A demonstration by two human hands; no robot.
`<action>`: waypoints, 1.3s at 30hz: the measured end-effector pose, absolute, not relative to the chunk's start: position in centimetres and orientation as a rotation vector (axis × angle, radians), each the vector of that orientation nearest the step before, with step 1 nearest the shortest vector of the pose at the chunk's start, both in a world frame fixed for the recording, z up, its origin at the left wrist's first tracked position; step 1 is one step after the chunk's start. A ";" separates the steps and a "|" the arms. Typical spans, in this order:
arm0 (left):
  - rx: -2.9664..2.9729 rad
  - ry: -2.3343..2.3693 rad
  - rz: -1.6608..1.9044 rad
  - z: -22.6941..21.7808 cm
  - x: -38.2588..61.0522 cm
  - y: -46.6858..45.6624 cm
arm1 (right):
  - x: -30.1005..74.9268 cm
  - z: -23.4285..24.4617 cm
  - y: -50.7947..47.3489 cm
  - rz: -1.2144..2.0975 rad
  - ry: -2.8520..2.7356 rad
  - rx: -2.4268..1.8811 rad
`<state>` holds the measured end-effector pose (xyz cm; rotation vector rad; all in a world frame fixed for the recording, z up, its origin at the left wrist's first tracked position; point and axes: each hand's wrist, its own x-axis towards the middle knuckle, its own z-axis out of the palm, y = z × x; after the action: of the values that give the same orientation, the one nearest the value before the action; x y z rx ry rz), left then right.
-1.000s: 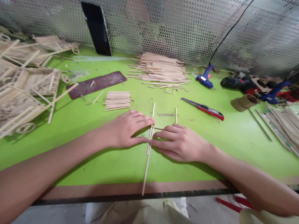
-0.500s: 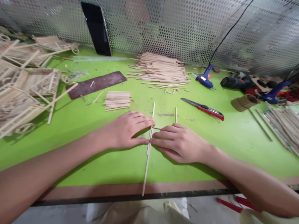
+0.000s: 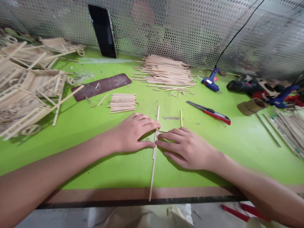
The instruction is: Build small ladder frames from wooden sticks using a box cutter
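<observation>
A long thin wooden stick (image 3: 152,180) lies lengthwise in front of me, its near end over the table edge. A shorter stick (image 3: 154,154) lies along its left side. My left hand (image 3: 133,133) grips these sticks from the left, index finger and thumb at separate spots. From the other side, the fingertips of my right hand (image 3: 186,148) press against the long stick, close to the left thumb. A thin crosspiece (image 3: 162,131) runs right from the joint, partly under the right fingers. Another stick (image 3: 181,118) sticks out beyond the right hand, its near part hidden.
Behind lie a small stick bundle (image 3: 123,103), a large stick pile (image 3: 168,71) and brown sandpaper (image 3: 102,87). To the right are a utility knife (image 3: 209,112), a blue glue gun (image 3: 211,81) and a cardboard ring (image 3: 251,106). Wooden models (image 3: 30,91) stand left; a phone (image 3: 103,31) leans behind.
The whole view has shifted slightly, so everything appears a little farther right. Both hands keep the same hold on the sticks.
</observation>
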<state>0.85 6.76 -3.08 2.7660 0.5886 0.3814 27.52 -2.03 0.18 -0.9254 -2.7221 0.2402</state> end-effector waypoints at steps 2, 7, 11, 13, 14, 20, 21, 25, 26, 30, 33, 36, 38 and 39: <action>2.772 0.587 0.378 -3.0 0.8 6.7 | 27.6 0.1 -2.1 0.249 -2.718 -0.926; 2.770 0.612 0.345 -3.0 0.7 6.9 | 27.7 0.1 -2.1 0.268 -2.718 -0.914; 2.758 0.569 0.336 -3.4 0.7 7.2 | 27.7 0.1 -2.0 0.269 -2.718 -0.895; 2.755 0.560 0.340 -3.5 0.7 7.3 | 27.8 0.2 -2.0 0.249 -2.721 -0.891; 2.754 0.561 0.345 -3.6 0.7 7.3 | 27.8 0.3 -1.9 0.231 -2.723 -0.894; 2.746 0.558 0.380 -3.5 0.7 7.2 | 27.7 0.4 -2.0 0.168 -2.726 -0.913; 2.744 0.556 0.386 -3.5 0.7 7.2 | 27.7 0.4 -2.0 0.169 -2.726 -0.913; 2.721 0.571 0.403 -3.5 0.8 7.1 | 27.6 0.2 -2.1 0.196 -2.727 -0.920; 2.716 0.578 0.401 -3.5 0.8 7.0 | 27.6 0.2 -2.1 0.206 -2.727 -0.924; 2.710 0.599 0.376 -3.5 0.8 7.0 | 27.5 0.1 -2.1 0.240 -2.724 -0.942; 2.696 0.604 0.365 -3.3 0.9 6.9 | 27.4 0.1 -2.1 0.250 -2.714 -0.942; 2.663 0.625 0.377 -3.2 1.0 6.9 | 27.3 0.0 -2.1 0.227 -2.707 -0.928; 2.636 0.623 0.389 -3.3 1.0 6.9 | 27.3 0.0 -2.1 0.212 -2.706 -0.915; 2.627 0.611 0.394 -3.3 1.0 6.9 | 27.3 0.1 -2.1 0.211 -2.708 -0.907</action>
<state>1.04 6.92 -3.34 2.6269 0.6109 0.3945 27.31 -2.09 0.07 -0.9072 -2.7077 0.2109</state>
